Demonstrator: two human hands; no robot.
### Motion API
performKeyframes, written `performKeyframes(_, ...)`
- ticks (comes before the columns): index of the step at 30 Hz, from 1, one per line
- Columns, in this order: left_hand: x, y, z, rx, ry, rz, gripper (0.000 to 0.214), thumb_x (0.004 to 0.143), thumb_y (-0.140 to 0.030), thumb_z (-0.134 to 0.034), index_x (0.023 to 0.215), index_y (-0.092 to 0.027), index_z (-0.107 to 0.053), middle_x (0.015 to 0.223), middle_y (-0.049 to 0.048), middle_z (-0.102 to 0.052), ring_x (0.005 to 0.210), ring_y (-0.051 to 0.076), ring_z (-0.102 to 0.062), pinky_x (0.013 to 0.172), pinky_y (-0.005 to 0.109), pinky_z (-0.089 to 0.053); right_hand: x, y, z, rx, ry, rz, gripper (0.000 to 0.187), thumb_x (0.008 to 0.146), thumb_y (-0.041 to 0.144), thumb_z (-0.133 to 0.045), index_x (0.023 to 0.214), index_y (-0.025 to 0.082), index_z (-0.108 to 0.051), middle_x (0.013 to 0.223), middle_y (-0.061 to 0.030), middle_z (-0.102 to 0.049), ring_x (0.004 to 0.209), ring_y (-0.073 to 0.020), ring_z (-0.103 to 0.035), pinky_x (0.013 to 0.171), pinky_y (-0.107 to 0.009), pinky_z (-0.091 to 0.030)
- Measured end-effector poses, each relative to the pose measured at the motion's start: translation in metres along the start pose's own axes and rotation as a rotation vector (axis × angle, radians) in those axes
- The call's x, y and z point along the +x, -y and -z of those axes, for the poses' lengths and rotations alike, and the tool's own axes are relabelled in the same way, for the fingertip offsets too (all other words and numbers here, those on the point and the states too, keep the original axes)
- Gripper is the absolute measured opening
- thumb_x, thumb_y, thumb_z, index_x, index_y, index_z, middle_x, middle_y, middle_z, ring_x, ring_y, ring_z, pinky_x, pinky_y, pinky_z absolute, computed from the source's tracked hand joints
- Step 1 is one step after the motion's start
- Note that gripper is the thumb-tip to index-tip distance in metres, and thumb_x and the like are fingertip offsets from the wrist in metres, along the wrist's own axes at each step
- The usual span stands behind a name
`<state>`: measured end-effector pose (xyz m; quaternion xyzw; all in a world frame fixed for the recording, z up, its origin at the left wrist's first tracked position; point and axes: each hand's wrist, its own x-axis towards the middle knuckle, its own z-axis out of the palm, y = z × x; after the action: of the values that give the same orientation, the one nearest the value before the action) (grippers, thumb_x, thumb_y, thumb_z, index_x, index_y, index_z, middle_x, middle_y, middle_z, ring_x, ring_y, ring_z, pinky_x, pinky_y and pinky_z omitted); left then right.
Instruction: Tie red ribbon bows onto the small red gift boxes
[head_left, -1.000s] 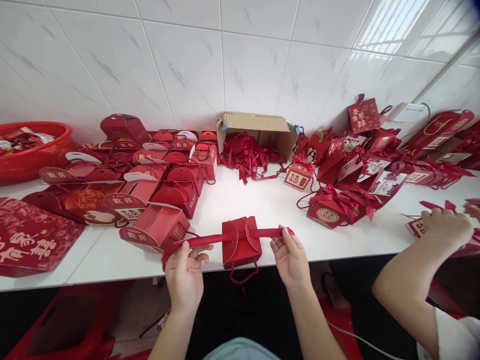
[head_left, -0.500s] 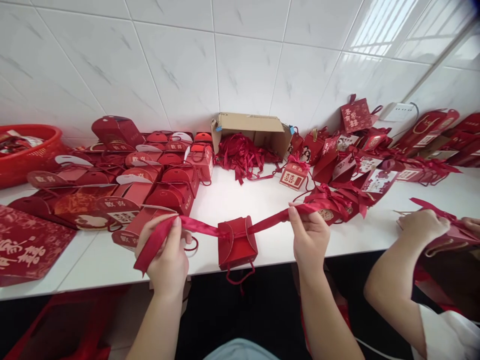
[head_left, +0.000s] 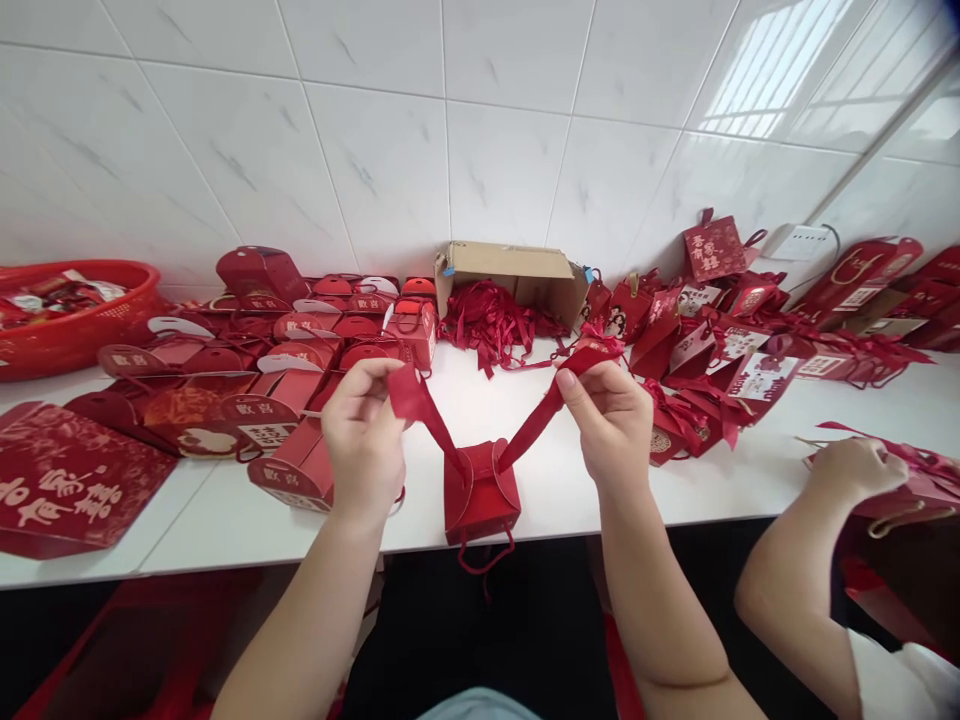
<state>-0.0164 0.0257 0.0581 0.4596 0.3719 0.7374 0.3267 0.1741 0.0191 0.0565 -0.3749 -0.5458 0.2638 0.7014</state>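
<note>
A small red gift box (head_left: pixel 480 500) with a cord handle sits at the front edge of the white table. A red ribbon (head_left: pixel 531 432) runs through its top, and its two ends rise apart in a V. My left hand (head_left: pixel 366 435) pinches one end, up and to the left of the box. The other end is pinched between the thumb and fingers of my right hand (head_left: pixel 609 415), up and to the right. Both hands are raised above the tabletop, and neither touches the box.
A cardboard box (head_left: pixel 517 262) of loose red ribbons stands against the tiled wall. Rows of red boxes (head_left: pixel 300 385) fill the left, near a red basket (head_left: pixel 82 340). Finished-looking ribboned boxes (head_left: pixel 720 370) crowd the right. A co-worker's hand (head_left: pixel 855 470) works at far right.
Both hands have risen and come closer together, lifting the ribbon ends from a wide, shallow spread into a steeper V. The box stays at the table edge. The view has shifted slightly.
</note>
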Motion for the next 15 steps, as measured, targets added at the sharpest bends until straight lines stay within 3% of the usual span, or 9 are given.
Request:
performKeyframes(4, 0.002, -0.009, -0.008, -0.090, 0.064, 0.059, 0.017, 0.076, -0.030, -0.068, 0.069, -0.018, -0.058, 0.060, -0.0037, -0.051, 0.045, 0.005, -0.039, 0.038, 0.018, -0.029, 0.003, 0.005, -0.006, 0.052, 0.060, -0.019, 0.016, 0.078, 0.035, -0.067, 0.072, 0.021, -0.065, 0.065, 0.0016, -0.057, 0.059, -0.0108, -0.051, 0.053, -0.024, -0.043)
performKeyframes(9, 0.001, -0.014, -0.009, -0.033, 0.057, -0.072, 0.012, 0.074, -0.030, -0.071, 0.076, -0.020, -0.065, 0.062, -0.0032, -0.057, 0.052, 0.008, -0.050, 0.051, 0.020, -0.044, 0.005, 0.008, -0.009, 0.098, 0.097, -0.028, 0.019, 0.078, 0.035, -0.068, 0.067, 0.020, -0.065, 0.067, 0.0009, -0.056, 0.061, -0.0108, -0.050, 0.054, -0.024, -0.040)
performKeyframes(15, -0.001, -0.016, -0.008, 0.033, 0.041, -0.113, 0.019, 0.074, -0.036, -0.072, 0.070, -0.019, -0.065, 0.062, -0.0019, -0.059, 0.057, 0.010, -0.054, 0.056, 0.023, -0.045, 0.006, 0.012, -0.008, 0.058, 0.078, -0.023, 0.030, 0.081, 0.039, -0.064, 0.060, 0.018, -0.059, 0.058, 0.0029, -0.045, 0.055, -0.0091, -0.039, 0.052, -0.024, -0.033)
